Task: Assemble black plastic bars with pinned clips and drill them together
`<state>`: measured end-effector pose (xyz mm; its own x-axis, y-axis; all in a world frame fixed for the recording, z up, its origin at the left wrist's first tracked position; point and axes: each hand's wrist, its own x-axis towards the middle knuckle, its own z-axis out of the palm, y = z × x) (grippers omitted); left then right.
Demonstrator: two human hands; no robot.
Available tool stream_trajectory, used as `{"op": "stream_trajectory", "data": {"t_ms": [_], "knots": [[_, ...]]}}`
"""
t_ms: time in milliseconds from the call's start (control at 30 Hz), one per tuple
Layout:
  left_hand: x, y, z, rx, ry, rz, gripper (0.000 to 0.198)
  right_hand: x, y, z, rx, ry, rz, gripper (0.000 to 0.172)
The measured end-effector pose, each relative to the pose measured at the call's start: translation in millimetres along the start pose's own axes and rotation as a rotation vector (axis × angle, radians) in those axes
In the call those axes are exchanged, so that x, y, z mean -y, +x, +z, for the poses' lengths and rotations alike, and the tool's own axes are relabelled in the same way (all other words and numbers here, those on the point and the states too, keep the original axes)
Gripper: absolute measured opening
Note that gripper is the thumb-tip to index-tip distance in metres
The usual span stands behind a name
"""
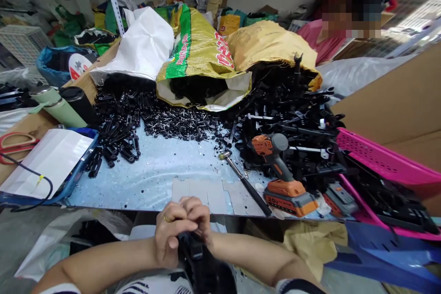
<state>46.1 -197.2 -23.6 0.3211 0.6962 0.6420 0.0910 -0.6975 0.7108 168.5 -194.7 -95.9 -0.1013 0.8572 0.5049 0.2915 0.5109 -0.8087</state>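
Both my hands meet low in the middle, just below the table's near edge. My left hand, with a ring on one finger, is curled round a black plastic part held upright over my lap. My right hand pinches the top of the same part, fingers pressed together against those of the left. The part's upper end is hidden by my fingers. More black parts lie in my lap beneath it.
The blue-topped table carries heaps of black plastic parts, small black screws, an orange cordless drill, a hammer, open sacks, a pink crate, two flasks and red scissors. A person sits at the back right.
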Motion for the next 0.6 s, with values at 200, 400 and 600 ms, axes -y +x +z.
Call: {"op": "stream_trajectory", "data": {"t_ms": [200, 400, 600], "knots": [[87, 14, 2.8, 0.160, 0.521, 0.093, 0.072, -83, 101, -4, -0.137, -0.270, -0.062, 0.030], [183, 77, 15.8, 0.529, 0.937, -0.247, 0.064, -185, 277, -91, -0.087, -0.629, 0.006, 0.027], [205, 127, 15.3, 0.370, 0.942, -0.260, 0.055, -258, 380, -110, -0.050, -0.762, 0.393, 0.028]]}}
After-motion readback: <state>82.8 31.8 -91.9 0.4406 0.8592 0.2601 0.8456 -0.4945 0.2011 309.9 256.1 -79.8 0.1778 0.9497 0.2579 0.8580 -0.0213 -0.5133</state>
